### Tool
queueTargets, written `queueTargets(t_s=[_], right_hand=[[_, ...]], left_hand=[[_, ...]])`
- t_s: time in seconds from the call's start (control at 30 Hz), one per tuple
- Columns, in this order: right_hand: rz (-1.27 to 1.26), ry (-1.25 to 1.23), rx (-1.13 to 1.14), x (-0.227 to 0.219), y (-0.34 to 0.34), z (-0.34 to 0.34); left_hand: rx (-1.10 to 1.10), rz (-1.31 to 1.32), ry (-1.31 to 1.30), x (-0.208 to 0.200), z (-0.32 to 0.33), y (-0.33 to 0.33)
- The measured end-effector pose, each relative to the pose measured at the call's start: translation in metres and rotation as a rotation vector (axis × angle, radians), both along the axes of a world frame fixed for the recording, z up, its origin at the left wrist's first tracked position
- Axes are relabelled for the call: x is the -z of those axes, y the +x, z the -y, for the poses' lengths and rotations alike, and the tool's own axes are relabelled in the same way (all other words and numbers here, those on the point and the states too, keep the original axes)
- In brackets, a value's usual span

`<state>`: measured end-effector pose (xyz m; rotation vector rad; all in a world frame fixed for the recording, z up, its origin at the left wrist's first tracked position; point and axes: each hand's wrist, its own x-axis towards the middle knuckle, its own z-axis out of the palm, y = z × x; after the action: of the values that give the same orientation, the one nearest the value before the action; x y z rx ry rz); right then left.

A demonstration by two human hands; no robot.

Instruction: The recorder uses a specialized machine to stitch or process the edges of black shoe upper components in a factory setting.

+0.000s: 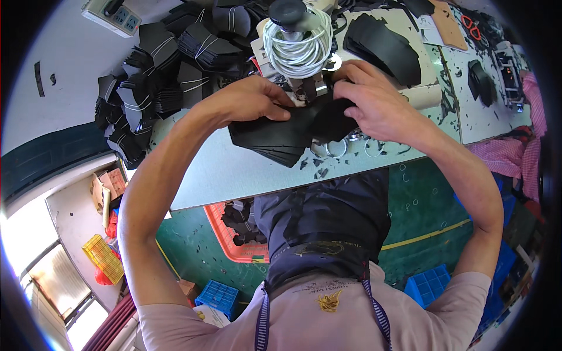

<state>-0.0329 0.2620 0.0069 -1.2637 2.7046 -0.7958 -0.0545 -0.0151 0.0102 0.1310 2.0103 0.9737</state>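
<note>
Green floor [424, 202] shows below a pale table [205, 181], where banded dark bundles [137, 96] crowd the left side and a coil of white cord [298, 52] rings the machine [311, 89]. Near it lies a fanned black stack [272, 137]; the left hand [252, 100] rests its thumb on the upper edge (whether its fingers clamp, I cannot tell), while the right hand [374, 102] pinches a black piece [335, 121] between thumb and fingers

A pale short-sleeved shirt [319, 330] shows a gold emblem [329, 301] between dark striped straps [262, 323].
</note>
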Motion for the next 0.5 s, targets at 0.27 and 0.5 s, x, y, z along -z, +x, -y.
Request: queueTargets(t_s=[0.27,0.5], right_hand=[[0.105,0.019,-0.002,-0.01,-0.005,-0.007],[0.257,0.093,0.112,-0.016,0.0,-0.012]], left_hand=[[-0.042,0.027,-0.168,-0.007,-0.012,-0.005],[-0.038,0.029,-0.142,-0.007,0.001,-0.001]])
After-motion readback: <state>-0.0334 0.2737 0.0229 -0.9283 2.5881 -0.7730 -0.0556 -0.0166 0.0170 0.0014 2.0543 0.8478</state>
